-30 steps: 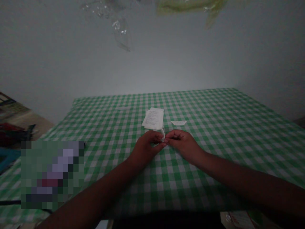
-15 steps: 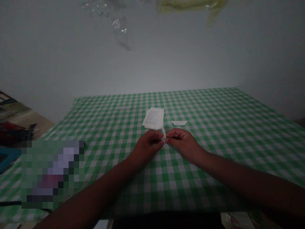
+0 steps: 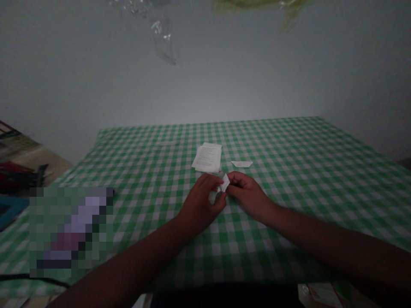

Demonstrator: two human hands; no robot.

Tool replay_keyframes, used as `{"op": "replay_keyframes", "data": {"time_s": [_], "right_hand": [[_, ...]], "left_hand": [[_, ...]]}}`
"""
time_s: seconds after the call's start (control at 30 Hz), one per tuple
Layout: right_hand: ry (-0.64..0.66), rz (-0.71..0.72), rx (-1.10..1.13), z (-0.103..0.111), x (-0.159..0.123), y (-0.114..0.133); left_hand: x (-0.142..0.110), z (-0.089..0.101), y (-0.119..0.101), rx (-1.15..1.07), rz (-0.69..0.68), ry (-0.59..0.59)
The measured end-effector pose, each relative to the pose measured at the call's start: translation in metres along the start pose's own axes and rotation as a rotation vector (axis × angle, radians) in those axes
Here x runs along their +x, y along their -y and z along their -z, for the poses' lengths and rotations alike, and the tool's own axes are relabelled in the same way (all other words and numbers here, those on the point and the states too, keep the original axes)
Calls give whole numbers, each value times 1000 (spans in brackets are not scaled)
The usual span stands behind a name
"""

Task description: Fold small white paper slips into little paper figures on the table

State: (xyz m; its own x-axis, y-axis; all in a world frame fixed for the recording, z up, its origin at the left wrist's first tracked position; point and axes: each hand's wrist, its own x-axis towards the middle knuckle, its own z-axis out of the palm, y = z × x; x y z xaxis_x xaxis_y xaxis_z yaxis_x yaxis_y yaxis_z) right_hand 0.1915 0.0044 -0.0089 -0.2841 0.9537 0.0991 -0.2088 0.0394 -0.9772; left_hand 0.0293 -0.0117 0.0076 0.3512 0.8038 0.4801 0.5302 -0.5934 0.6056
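Both of my hands meet over the middle of a green-and-white checked tablecloth [image 3: 289, 171]. My left hand [image 3: 201, 203] and my right hand [image 3: 247, 194] pinch a small white folded piece of paper [image 3: 225, 183] between their fingertips. Just beyond the hands lies a printed white leaflet [image 3: 208, 157], flat on the cloth. A small white slip [image 3: 242, 164] lies to its right.
A blurred-out patch [image 3: 69, 231] covers something at the table's near left. A plain grey wall [image 3: 205, 85] rises behind the table. Clear plastic [image 3: 162, 36] hangs at the top of the view. Dark clutter [image 3: 19, 175] sits off the table's left edge.
The small paper piece has turned between my fingertips and now shows more of its white face. My left hand has shifted slightly downward. The leaflet and slip have not moved.
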Motion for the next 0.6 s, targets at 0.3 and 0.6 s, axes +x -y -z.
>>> {"op": "replay_keyframes", "data": {"time_s": [0.3, 0.6], "right_hand": [[-15, 48, -141, 5, 0, -1], [-22, 148, -481, 24, 4, 2]], "left_hand": [[0, 0, 8, -124, 163, 33], [5, 11, 22, -137, 269, 50]]}}
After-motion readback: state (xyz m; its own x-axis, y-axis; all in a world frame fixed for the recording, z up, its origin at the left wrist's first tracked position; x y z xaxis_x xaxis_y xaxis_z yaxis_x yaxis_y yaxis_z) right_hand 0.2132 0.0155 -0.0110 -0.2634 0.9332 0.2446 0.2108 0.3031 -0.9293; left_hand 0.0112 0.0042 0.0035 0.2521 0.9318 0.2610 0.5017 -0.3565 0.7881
